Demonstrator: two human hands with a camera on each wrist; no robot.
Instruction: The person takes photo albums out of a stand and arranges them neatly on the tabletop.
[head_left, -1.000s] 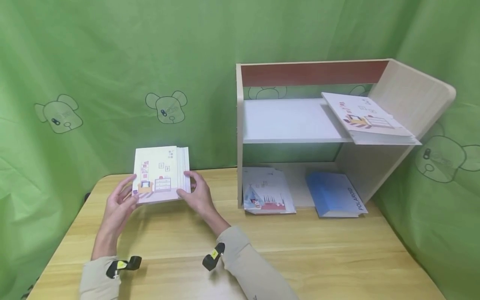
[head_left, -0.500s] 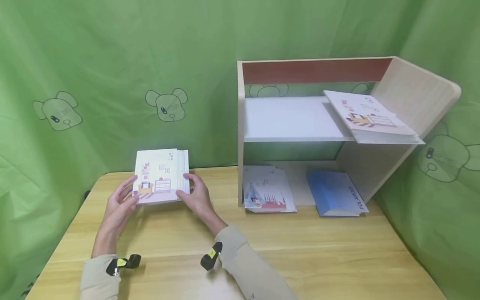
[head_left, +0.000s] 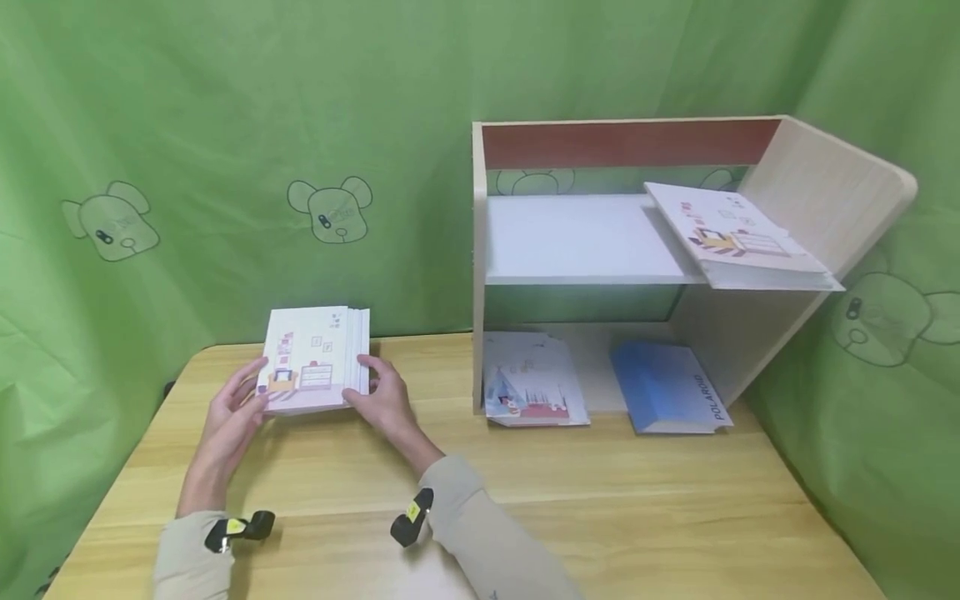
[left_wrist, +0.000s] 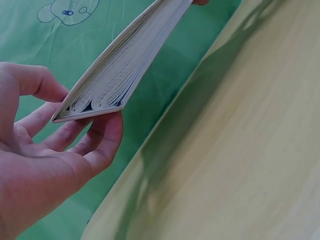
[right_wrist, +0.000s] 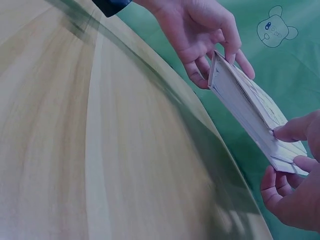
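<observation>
A book with a drawn room on its pale cover hangs above the left part of the table, its front tilted up. At its left side my left hand grips the spine, thumb on the cover. In the left wrist view, fingers of the left hand curl beneath the spine and the bottom page edges show. My right hand pinches the opposite edge, where the front cover stands slightly apart from the pages. The right wrist view has the right hand's thumb against that edge and fingers curled under the back.
A two-tier shelf stands at the right. On its upper board a similar book leans out over the front. Below lie a white illustrated book and a blue POLAROID book. A green curtain hangs behind the wooden table.
Both hands have brought the book slightly lower and a little to the left. Their hold on it looks the same, and the books at the shelf have stayed put.
</observation>
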